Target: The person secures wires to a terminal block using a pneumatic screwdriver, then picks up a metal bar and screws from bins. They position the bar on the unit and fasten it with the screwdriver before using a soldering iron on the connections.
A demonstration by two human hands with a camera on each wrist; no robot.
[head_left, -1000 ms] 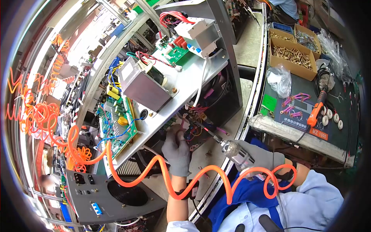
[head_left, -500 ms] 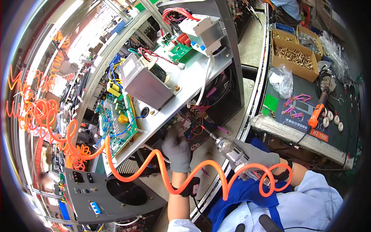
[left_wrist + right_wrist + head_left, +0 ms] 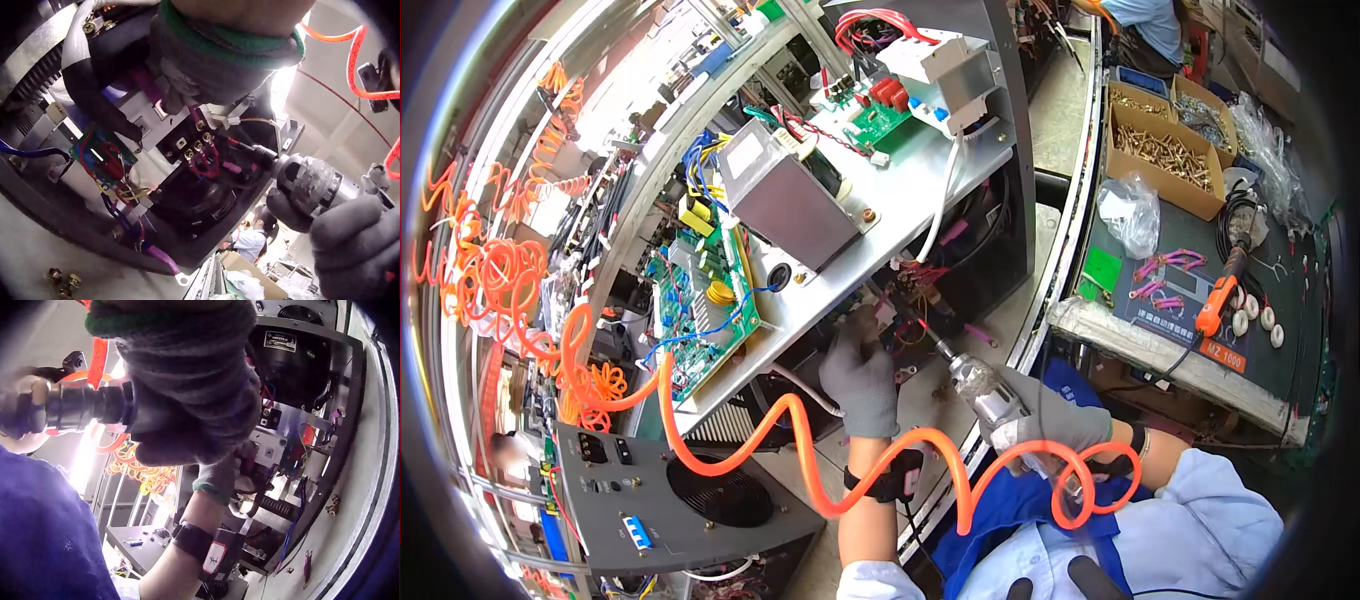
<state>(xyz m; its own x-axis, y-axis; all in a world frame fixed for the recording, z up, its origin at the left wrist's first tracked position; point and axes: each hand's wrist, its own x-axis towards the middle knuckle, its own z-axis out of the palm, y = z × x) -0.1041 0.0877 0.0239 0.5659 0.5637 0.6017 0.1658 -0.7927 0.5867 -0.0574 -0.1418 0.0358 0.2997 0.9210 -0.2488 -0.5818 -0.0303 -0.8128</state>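
Observation:
My gloved left hand (image 3: 862,385) reaches in under the metal shelf (image 3: 880,240) of an open electrical cabinet. In the left wrist view its fingers curl together around a purple-sleeved cable (image 3: 195,117), whose lug end lies at a black terminal block (image 3: 169,150) with brass bolts. My right hand (image 3: 1055,410), also gloved, grips a metal air screwdriver (image 3: 982,385) by its body. Its long bit (image 3: 240,144) points in at the terminal block, close to the left fingertips. Thin red wires (image 3: 209,164) run from the bolts.
An orange coiled air hose (image 3: 800,430) hangs across in front of both forearms. Above the shelf sit a transformer (image 3: 785,200) and circuit boards (image 3: 700,310). A grey fan panel (image 3: 670,510) stands lower left. Boxes of brass screws (image 3: 1165,155) lie on the right-hand bench.
The head view has shifted slightly. The screwdriver has drawn a little left and down with my right hand. My left fingers stay inside the cabinet, now closer together.

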